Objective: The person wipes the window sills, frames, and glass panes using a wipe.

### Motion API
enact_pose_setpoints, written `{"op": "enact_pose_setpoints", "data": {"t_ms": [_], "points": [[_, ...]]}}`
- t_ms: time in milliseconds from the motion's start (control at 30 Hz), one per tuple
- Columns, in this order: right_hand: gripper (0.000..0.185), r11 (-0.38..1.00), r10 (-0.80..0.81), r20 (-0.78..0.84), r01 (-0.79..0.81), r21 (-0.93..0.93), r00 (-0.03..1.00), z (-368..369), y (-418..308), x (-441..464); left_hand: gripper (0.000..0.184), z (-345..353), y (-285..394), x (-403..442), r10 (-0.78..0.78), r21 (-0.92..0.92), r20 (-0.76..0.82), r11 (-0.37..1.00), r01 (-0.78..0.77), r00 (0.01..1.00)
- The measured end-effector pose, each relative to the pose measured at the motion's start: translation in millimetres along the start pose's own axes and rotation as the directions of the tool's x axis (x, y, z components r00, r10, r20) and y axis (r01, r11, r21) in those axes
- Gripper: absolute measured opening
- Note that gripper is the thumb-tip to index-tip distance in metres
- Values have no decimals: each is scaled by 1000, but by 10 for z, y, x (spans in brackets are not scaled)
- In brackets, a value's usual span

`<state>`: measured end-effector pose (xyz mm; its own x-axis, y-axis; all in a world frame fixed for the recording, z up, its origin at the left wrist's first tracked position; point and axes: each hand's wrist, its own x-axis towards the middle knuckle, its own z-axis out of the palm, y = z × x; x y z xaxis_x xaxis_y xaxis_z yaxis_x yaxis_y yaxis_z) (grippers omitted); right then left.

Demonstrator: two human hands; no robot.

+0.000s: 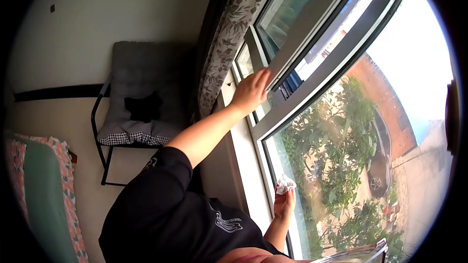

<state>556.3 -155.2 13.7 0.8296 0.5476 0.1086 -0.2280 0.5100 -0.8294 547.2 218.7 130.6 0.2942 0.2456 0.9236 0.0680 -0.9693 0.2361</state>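
Observation:
My left hand (pixel 251 90) reaches up at the centre, its fingers pressed round the edge of a grey-white window sash frame (pixel 302 31). Lower down, my right hand (pixel 284 205) holds a crumpled white tissue or cloth (pixel 285 184) at its fingertips, close beside the window glass (pixel 312 165). Whether the cloth touches the pane is hard to tell. Both hands are at the window side, the left one higher than the right.
A patterned curtain (pixel 234 24) hangs left of the window above the white sill (pixel 246 165). Farther left stands a grey cushioned chair (pixel 141 73) with a black item (pixel 145 107) on it. Floral bedding (pixel 61 165) lies lower left. Trees and a parked car show outside.

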Motion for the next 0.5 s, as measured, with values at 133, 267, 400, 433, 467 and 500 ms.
{"op": "enact_pose_setpoints", "data": {"t_ms": [133, 267, 400, 433, 467, 500], "points": [[34, 998, 8, 2, -8, 69, 1000, 33, 33, -2, 76, 170, 88, 129, 72, 18, -20, 997, -71, 997], [33, 998, 4, 31, -6, 56, 1000, 180, 80, 7, 82, 173, 104, 64, 109, 83, -62, 991, -104, 992], [34, 996, 60, 62, -64, 60, 996, 120, 125, -29, 75, -41, -95, 25, 151, 63, -140, 988, -144, 978], [34, 995, 79, 69, -83, 58, 995, 96, 128, -47, 73, -127, -145, 6, 148, 83, -155, 987, -137, 977], [34, 993, 79, 73, -85, 79, 994, 85, 126, -64, 70, -229, -198, -21, 144, 107, -168, 986, -127, 975], [35, 991, 86, 82, -94, 100, 993, 76, 127, -77, 68, -293, -275, -60, 121, 116, -164, 988, -102, 979]]}}
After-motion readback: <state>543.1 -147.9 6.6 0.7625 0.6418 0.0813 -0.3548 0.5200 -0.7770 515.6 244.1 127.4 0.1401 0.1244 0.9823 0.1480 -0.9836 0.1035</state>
